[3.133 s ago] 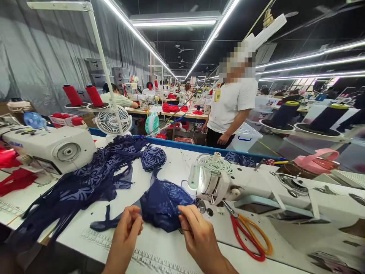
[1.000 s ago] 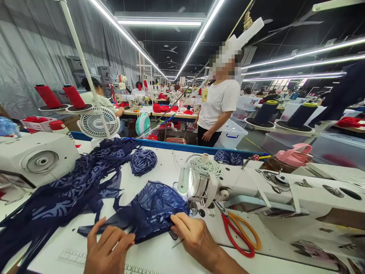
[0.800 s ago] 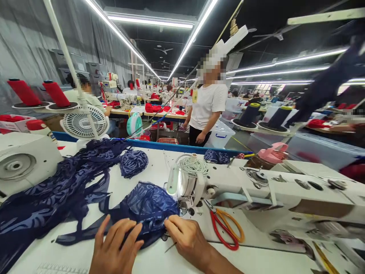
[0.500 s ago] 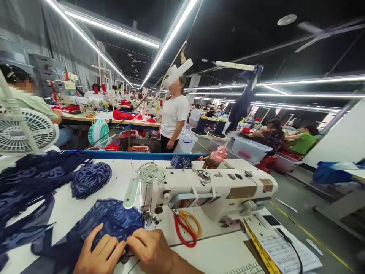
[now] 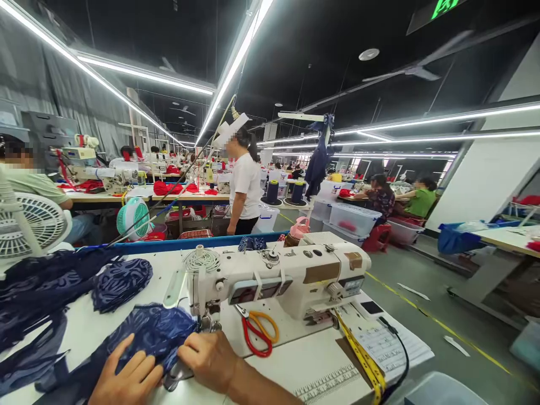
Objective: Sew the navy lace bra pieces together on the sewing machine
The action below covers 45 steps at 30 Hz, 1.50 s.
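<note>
Dark blue patterned fabric lies bunched on the white table, its right edge by the needle of the sewing machine. My left hand rests on the fabric's near side, thumb apart from the other fingers, which lie over the cloth. At the fabric's right edge, just in front of the presser foot, my right hand has its fingers closed in a pinch on the cloth. Red and orange-handled scissors lie on the machine bed to the right of that hand. The fingertips partly hide the cloth's edge.
More dark blue pieces are piled at the left. A yellow tape measure and written papers lie at the right. Behind the table stands a person in a white shirt. A white fan is at far left.
The view has swung to the right, so the machine and table appear further left. Both hands stay at the fabric by the needle. The standing person has turned and moved slightly.
</note>
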Available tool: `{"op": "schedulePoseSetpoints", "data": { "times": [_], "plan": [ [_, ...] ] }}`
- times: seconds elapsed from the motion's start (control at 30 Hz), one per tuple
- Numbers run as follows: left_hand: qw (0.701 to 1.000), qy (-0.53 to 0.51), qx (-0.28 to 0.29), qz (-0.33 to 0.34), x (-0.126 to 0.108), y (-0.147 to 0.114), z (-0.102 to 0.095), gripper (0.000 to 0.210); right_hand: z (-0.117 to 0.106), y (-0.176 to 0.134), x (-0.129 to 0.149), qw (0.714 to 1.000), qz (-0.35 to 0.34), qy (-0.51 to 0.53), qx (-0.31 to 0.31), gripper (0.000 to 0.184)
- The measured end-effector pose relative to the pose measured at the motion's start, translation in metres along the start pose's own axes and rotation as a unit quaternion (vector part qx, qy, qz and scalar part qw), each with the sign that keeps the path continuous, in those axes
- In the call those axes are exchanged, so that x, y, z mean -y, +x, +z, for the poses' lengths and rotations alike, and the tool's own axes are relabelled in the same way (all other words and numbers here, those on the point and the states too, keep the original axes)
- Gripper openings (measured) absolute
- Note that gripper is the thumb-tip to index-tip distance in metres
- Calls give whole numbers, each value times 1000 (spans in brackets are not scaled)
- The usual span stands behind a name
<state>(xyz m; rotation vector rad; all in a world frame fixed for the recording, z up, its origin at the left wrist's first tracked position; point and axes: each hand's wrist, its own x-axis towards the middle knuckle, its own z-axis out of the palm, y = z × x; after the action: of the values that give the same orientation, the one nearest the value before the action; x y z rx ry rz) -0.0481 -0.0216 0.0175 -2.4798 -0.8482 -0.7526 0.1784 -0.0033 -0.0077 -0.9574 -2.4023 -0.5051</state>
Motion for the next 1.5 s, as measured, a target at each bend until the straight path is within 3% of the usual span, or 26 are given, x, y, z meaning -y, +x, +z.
{"op": "schedulePoseSetpoints", "data": {
  "times": [0.2,0.37,0.47,0.57,0.67,0.73,0.8,0.87,0.93,1.0,1.1,1.23,1.37,1.5],
  "plan": [
    [998,21,10,-50,-12,-2,18,12,-5,2,2,1000,9,-6,28,5],
    [992,-36,57,-105,-17,-3,29,11,-40,-10,5,994,87,-27,60,12],
    [990,-50,55,-119,-21,-5,32,18,-70,-31,-2,983,163,-54,71,34],
    [988,-51,77,-127,-31,-4,32,19,-95,-63,-24,966,227,-95,82,36],
    [987,-32,90,-132,-41,3,25,18,-107,-101,-55,946,274,-147,90,49],
    [991,-13,59,-116,-44,10,19,32,-107,-124,-74,933,296,-186,88,48],
    [997,6,-13,-80,-45,18,16,40,-105,-143,-89,926,300,-215,84,42],
    [996,19,-84,-29,-46,24,18,40,-102,-156,-98,926,287,-234,75,35],
    [994,17,-106,9,-48,28,23,38,-100,-162,-100,931,265,-244,60,30],
    [996,-11,-86,4,-50,27,27,37,-97,-160,-98,938,242,-245,41,27],
    [996,-52,-48,-56,-50,24,30,32,-89,-142,-84,961,189,-203,-7,29],
    [994,-72,-5,-85,-42,23,28,30,-72,-101,-52,994,88,-15,-65,23],
    [992,-92,17,-79,-34,25,25,28,-53,-61,-28,985,108,128,33,24],
    [995,-89,2,-38,-28,26,29,25,-35,-38,-26,980,113,140,79,29]
  ]
}}
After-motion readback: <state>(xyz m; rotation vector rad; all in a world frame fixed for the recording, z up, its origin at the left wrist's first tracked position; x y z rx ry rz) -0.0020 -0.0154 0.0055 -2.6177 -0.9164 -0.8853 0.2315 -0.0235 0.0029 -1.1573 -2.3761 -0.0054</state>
